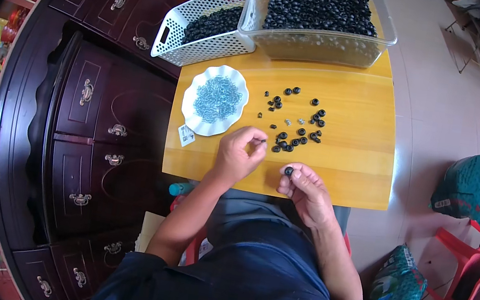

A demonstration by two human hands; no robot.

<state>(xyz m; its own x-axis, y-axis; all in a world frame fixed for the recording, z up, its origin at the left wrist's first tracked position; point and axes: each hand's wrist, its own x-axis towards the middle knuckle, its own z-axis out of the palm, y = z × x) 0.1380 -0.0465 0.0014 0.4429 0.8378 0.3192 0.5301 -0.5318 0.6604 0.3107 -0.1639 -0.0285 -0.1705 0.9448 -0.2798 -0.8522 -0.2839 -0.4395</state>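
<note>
Seemingly a home: ornate wooden cabinet

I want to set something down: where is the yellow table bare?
Free: right of the scattered black parts, to the edge of the yellow table; and behind them, up to the clear bin. Crowded: the middle, with those parts, and the left, with the white dish.

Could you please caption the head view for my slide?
Two hands hold small black parts at a yellow table.
</note>
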